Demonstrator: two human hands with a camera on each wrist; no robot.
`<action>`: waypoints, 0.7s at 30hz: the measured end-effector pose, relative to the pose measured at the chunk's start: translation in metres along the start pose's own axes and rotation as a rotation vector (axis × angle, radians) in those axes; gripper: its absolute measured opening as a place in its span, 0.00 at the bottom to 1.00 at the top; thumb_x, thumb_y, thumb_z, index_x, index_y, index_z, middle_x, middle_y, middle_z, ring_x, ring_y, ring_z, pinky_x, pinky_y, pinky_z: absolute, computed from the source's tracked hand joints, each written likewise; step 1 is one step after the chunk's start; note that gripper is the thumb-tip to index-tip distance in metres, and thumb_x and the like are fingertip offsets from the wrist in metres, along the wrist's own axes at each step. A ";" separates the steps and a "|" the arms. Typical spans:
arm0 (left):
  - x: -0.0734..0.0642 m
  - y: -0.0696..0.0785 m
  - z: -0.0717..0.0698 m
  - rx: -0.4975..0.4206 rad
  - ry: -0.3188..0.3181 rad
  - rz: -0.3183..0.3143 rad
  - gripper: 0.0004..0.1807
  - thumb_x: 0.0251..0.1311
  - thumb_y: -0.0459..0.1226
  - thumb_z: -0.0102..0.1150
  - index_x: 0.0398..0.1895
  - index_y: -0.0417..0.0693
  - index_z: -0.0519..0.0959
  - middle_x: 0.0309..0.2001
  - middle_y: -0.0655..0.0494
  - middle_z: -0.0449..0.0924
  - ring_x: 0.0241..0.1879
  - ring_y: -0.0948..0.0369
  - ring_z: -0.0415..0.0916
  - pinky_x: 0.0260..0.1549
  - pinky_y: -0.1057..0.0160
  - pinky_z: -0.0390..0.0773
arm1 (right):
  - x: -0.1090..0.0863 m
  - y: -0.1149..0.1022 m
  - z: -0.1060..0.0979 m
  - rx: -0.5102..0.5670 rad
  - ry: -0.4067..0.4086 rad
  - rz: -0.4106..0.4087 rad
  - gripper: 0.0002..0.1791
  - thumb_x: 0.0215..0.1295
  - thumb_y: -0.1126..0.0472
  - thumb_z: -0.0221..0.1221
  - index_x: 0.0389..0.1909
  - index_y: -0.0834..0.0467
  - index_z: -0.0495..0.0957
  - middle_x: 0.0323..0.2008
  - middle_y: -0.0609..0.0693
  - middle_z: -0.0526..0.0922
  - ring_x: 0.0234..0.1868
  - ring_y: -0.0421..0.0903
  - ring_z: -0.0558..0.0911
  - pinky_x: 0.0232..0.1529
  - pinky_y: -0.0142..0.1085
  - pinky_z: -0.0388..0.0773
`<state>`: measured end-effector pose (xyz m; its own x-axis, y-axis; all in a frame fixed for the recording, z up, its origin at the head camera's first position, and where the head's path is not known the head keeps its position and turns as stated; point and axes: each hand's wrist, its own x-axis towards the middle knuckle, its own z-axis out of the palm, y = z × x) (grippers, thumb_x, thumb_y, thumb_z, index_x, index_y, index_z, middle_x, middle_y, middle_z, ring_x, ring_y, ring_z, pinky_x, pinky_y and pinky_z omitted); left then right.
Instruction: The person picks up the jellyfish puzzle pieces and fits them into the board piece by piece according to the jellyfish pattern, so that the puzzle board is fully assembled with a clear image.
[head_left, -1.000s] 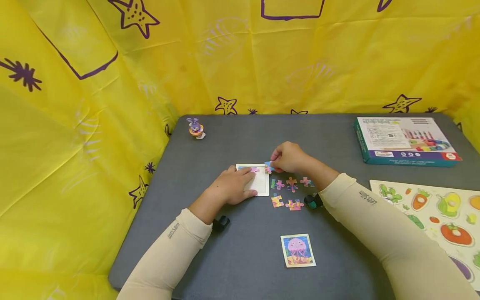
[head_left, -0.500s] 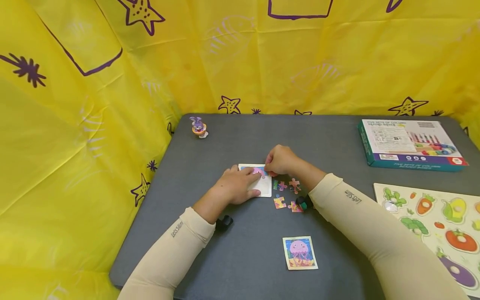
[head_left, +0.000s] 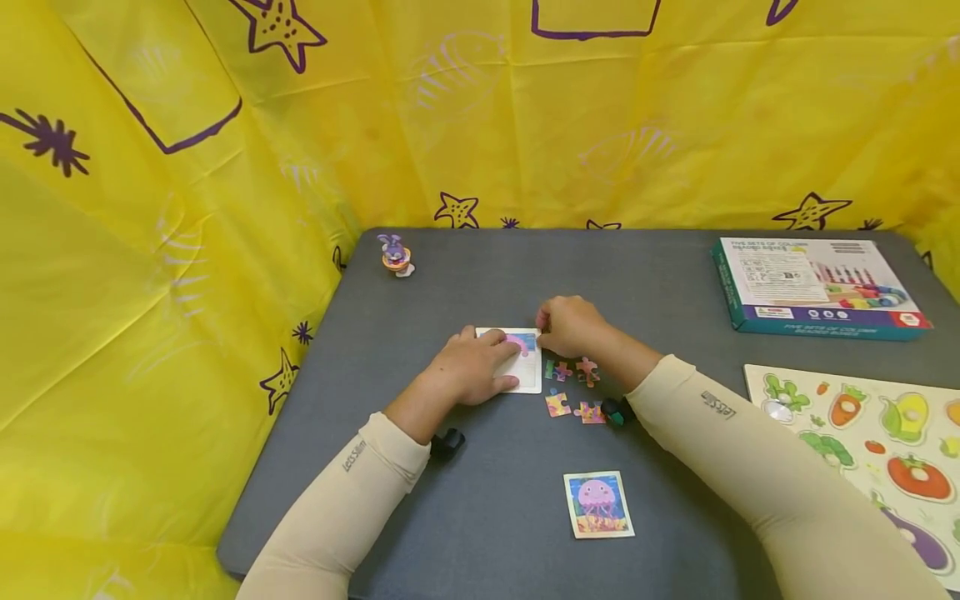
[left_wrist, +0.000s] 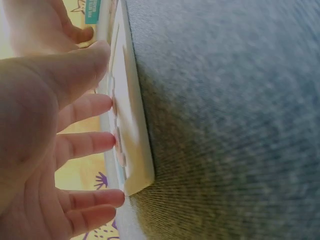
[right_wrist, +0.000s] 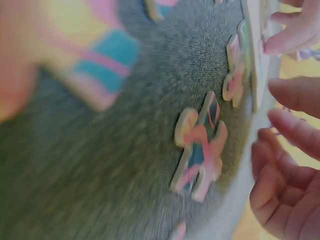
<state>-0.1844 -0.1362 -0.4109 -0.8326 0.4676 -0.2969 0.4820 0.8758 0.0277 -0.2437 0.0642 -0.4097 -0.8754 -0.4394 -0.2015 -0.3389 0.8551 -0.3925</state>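
Observation:
A small white puzzle tray (head_left: 530, 380) lies on the dark table, with pink-and-blue jigsaw pieces (head_left: 528, 342) along its far side. My left hand (head_left: 467, 367) rests over its left part; in the left wrist view, fairly straight fingertips (left_wrist: 107, 140) touch the pieces and tray edge. At the tray's far right corner is my right hand (head_left: 572, 327). The right wrist view shows its thumb and index finger slightly apart, the other fingers bent, nothing visible between them. Several loose jigsaw pieces (head_left: 557, 405) lie right of the tray, one jigsaw piece (right_wrist: 200, 150) close beneath my right wrist.
Nearer me lies a jellyfish picture card (head_left: 598, 505). On the right are a vegetable puzzle board (head_left: 855, 446) and, behind it, a boxed bead set (head_left: 821, 287). A purple rabbit figurine (head_left: 394, 255) stands at the far left corner. A yellow curtain (head_left: 555, 125) hangs behind the table.
A second earlier, my right hand pinched a blue-and-pink jigsaw piece at the tray's far right corner. It now lies in the tray, and the fingers have parted from it. My left hand stays put.

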 end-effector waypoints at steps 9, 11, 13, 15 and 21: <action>-0.001 -0.007 0.004 -0.020 0.033 0.018 0.32 0.69 0.59 0.56 0.74 0.65 0.68 0.73 0.55 0.66 0.62 0.44 0.68 0.60 0.45 0.70 | -0.036 0.005 0.000 -0.055 -0.099 -0.051 0.13 0.58 0.52 0.72 0.37 0.55 0.82 0.37 0.52 0.80 0.42 0.53 0.76 0.47 0.48 0.74; -0.003 -0.009 0.004 -0.038 0.040 0.016 0.33 0.69 0.59 0.57 0.75 0.66 0.68 0.74 0.53 0.65 0.63 0.44 0.67 0.62 0.44 0.70 | -0.040 0.006 0.003 -0.066 -0.104 -0.057 0.13 0.59 0.51 0.72 0.36 0.54 0.82 0.36 0.51 0.80 0.42 0.53 0.76 0.48 0.48 0.73; -0.005 -0.013 0.004 -0.062 0.037 0.004 0.35 0.68 0.59 0.57 0.76 0.67 0.65 0.75 0.52 0.62 0.65 0.44 0.66 0.63 0.44 0.68 | -0.042 0.006 0.006 -0.074 -0.092 -0.064 0.12 0.59 0.51 0.72 0.34 0.53 0.82 0.34 0.50 0.79 0.43 0.53 0.75 0.50 0.48 0.72; -0.008 -0.019 0.005 -0.088 0.038 -0.011 0.37 0.68 0.60 0.58 0.78 0.66 0.63 0.77 0.51 0.59 0.68 0.44 0.65 0.66 0.44 0.66 | -0.043 0.006 0.009 -0.066 -0.071 -0.069 0.11 0.58 0.52 0.72 0.32 0.53 0.81 0.34 0.49 0.79 0.44 0.53 0.75 0.51 0.49 0.70; -0.020 -0.036 0.004 -0.134 0.069 -0.004 0.37 0.68 0.58 0.60 0.76 0.55 0.66 0.73 0.50 0.64 0.69 0.47 0.63 0.68 0.44 0.63 | -0.046 0.009 0.009 0.015 -0.037 -0.054 0.11 0.57 0.58 0.73 0.31 0.55 0.79 0.30 0.49 0.78 0.37 0.50 0.75 0.43 0.43 0.71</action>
<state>-0.1842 -0.1779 -0.4103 -0.8532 0.4676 -0.2311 0.4421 0.8834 0.1551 -0.2033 0.0896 -0.4119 -0.8426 -0.4948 -0.2126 -0.3795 0.8257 -0.4174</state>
